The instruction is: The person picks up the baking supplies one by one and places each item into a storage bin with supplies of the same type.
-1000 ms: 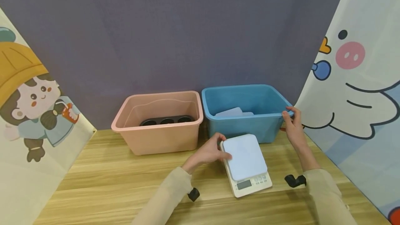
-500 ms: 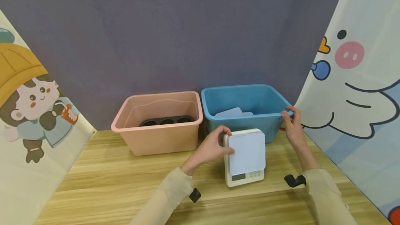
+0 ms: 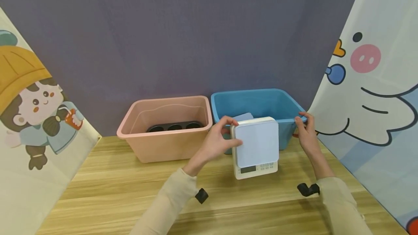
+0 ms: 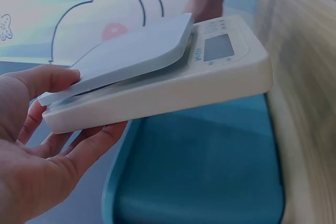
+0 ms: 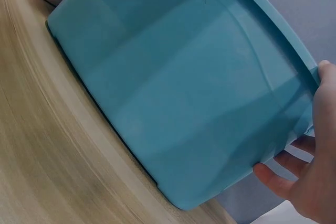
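Observation:
A white digital kitchen scale is in my left hand, raised off the table and tilted up before the blue bin. In the left wrist view my thumb lies on the weighing plate and my fingers are under the scale's base. The display and buttons are at its lower end in the head view. My right hand grips the bin's front right corner, thumb at the rim and fingers against the side wall. Inside the bin, a pale flat item is partly hidden by the scale.
To the left stands a pink bin holding a dark tray with round cups, perhaps a muffin pan. Both bins rest on a wood-grain table against a grey backdrop. Cartoon-printed panels flank the sides.
My left hand has lifted the kitchen scale from the table, tipping it upright and raising it toward the blue bin's front rim. My right hand has stayed at the bin's corner.

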A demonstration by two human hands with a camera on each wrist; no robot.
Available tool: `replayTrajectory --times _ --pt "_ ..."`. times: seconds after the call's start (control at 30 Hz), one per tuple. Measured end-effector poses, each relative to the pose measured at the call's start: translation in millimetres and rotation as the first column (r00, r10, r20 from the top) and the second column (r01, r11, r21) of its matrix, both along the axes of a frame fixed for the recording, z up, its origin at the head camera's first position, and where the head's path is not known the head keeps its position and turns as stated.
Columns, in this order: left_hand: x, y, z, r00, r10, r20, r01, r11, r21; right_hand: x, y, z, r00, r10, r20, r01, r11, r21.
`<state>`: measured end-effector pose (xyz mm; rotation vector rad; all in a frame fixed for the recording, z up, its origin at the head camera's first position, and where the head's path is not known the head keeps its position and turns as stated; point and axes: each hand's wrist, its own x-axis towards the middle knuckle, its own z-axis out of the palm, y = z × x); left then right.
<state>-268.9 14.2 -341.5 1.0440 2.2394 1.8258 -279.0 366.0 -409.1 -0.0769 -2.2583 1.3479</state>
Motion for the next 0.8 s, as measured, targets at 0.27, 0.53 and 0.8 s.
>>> replayTrajectory --times 0.27,0.53,0.8 --pt "1.4 -5.4 19.6 1.0 0.009 -0.022 -0.008 0.999 0.037 -1.3 1.1 -0.1 1.0 -0.003 0.001 0.003 1.0 -0.016" --pt "-2.6 -7.9 34.5 0.998 0.041 -0.054 -0.038 0.998 0.053 1.8 -0.3 2.5 1.0 0.017 0.017 -0.017 0.999 -0.032" --pt "-8.3 -8.4 48.8 0.994 0.039 -0.104 -0.031 0.997 0.074 6.0 -5.7 9.1 0.999 0.034 0.025 -0.033 0.998 -0.059"
